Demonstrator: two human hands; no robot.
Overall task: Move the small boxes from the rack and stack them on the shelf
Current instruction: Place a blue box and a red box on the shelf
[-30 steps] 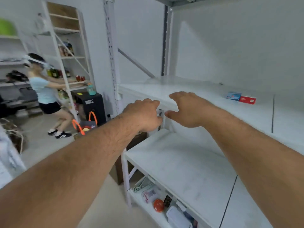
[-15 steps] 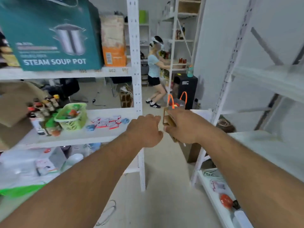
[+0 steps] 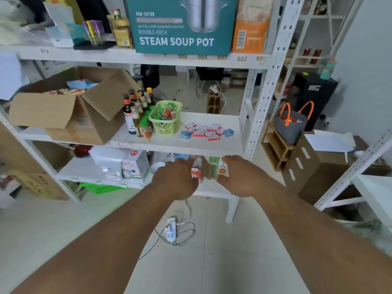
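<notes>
Facing white rack (image 3: 265, 98) over pale floor (image 3: 212, 262) | small boxes (image 3: 206, 130) red, white, blue, scattered on shelf board above fingertips | left hand (image 3: 176, 180), right hand (image 3: 237, 177) loosely curled, grip unclear

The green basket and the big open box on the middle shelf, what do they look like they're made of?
The green basket looks like moulded plastic, semi-glossy, judging by its even lime colour and cut-out leaf pattern in the wall. The big open box looks like plain brown corrugated cardboard, matte, with folded flaps standing open. The rack they sit on looks like white-painted metal, given its perforated uprights.
</notes>
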